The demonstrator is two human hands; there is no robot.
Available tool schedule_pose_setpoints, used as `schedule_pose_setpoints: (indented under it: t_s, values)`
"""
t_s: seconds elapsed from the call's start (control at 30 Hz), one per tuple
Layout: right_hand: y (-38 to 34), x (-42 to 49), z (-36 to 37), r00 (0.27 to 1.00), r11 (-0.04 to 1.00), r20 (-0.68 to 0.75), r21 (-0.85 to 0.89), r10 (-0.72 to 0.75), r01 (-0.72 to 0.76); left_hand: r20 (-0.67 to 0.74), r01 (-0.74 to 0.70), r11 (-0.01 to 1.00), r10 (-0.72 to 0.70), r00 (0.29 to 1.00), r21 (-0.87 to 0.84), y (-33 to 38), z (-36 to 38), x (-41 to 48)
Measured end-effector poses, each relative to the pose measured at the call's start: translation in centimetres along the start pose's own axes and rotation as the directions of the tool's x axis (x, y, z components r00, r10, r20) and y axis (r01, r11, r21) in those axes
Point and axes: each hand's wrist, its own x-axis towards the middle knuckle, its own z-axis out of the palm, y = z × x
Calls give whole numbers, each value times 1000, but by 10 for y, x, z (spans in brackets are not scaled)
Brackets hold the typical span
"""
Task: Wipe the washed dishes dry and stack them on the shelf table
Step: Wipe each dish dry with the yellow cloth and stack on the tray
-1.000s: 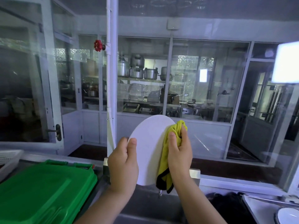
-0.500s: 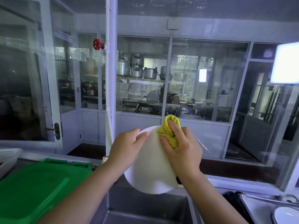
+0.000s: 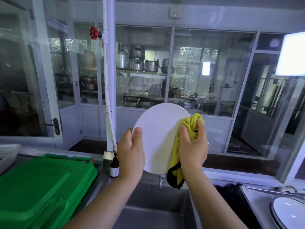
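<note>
Centre of the frame, the white plate point(image 3: 158, 138) is up in the air above the steel sink point(image 3: 156, 212), standing nearly on edge with its broad plain face turned to the camera. It reads as an oval, long axis running close to vertical, top leaning a touch toward the upper right. The left hand point(image 3: 130, 154) grips the plate's left rim, thumb laid up the near face, the other fingers hidden behind. On the right rim, the right hand point(image 3: 193, 146) has its fingers curled tight around a bunched yellow cloth point(image 3: 189, 123), pressing it against the plate's edge. The cloth's black-trimmed tail hangs down below the wrist, just over the sink. Lower left, a big green plastic lid point(image 3: 41, 187) fills the corner, with the edge of a white basket point(image 3: 8, 152) at the far left above it. A small brown bottle point(image 3: 114, 166) with a pale label stands on the counter ledge between the green lid and the left wrist. Lower right, a white dish with a dark rim point(image 3: 288, 210) sits on a steel surface. Beyond the sink runs a wall of glass panes in white frames. A white pipe point(image 3: 108, 63) climbs the left of centre, carrying a red valve wheel point(image 3: 94, 33) in the upper left. Through the glass, metal pots point(image 3: 137, 63) line a shelf in the upper middle, with steel trays lower down.
</note>
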Motion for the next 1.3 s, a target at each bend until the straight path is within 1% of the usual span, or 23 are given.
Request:
schedule_pose_setpoints:
  t_s: [0.07,0.13,0.2,0.27,0.3,0.37,0.43,0.47,0.5,0.53,0.57,0.6,0.63,0.7,0.77,0.83,0.9,0.93,1.0,1.03,1.1,1.17,1.3]
  values:
    - [-4,8,-9,995,991,43,-96,-93,97,93,36,998,-40,995,46,-4,-6,9]
    - [-8,14,-12,962,943,128,-203,-243,265,220,3,988,-38,975,158,2,-11,26]
    - [-12,14,-11,877,829,214,-293,-429,477,356,-136,951,30,934,276,14,-12,43]
    - [-12,13,-7,766,697,258,-316,-590,643,430,-251,908,90,898,336,20,-11,53]
    - [-11,14,-5,723,651,260,-318,-640,690,437,-281,897,114,892,341,18,-11,55]
    - [-10,16,-4,682,608,266,-311,-682,730,411,-322,886,170,896,335,13,-11,53]
    - [-7,16,-3,673,605,255,-301,-694,737,359,-340,884,218,907,320,10,-11,45]
    - [-6,16,-3,691,627,235,-295,-684,721,327,-327,893,224,918,309,10,-11,41]
    - [-6,15,-3,737,683,208,-280,-643,674,289,-301,908,216,933,292,10,-10,38]
    - [-6,13,-3,809,768,184,-253,-558,588,251,-267,926,201,947,266,11,-9,36]
    - [-4,11,-3,880,853,169,-219,-444,473,218,-230,945,180,959,234,12,-9,34]
    - [-2,9,-2,933,919,156,-186,-323,349,184,-199,957,161,970,209,11,-7,33]
    - [2,5,0,967,959,133,-157,-218,238,151,-173,965,145,978,195,10,-6,30]
    - [11,-4,6,995,994,63,-75,-80,85,76,-116,979,104,992,170,7,-2,22]
    - [20,-12,13,999,999,15,35,33,-34,-4,-71,992,71,997,107,1,2,13]
    - [27,-13,16,996,995,15,49,87,-88,-34,-31,997,34,999,69,-6,5,4]
    - [27,-7,12,995,996,36,-18,91,-90,-13,26,998,-25,1000,59,-13,2,2]
    - [25,-3,7,996,996,52,-62,73,-70,19,63,997,-64,998,50,-16,-1,5]
    - [18,4,0,995,990,103,-142,-7,22,133,144,989,-148,980,45,-13,-7,17]
    - [13,7,-2,988,979,139,-183,-62,87,199,155,984,-169,965,88,-9,-10,25]
    - [4,10,-3,968,950,201,-243,-151,199,281,101,976,-154,947,193,1,-13,37]
    - [-2,11,-3,955,935,226,-254,-192,248,280,43,974,-106,954,224,7,-13,44]
    - [-7,13,-5,943,925,218,-234,-250,299,171,-21,984,-9,985,175,7,-9,37]
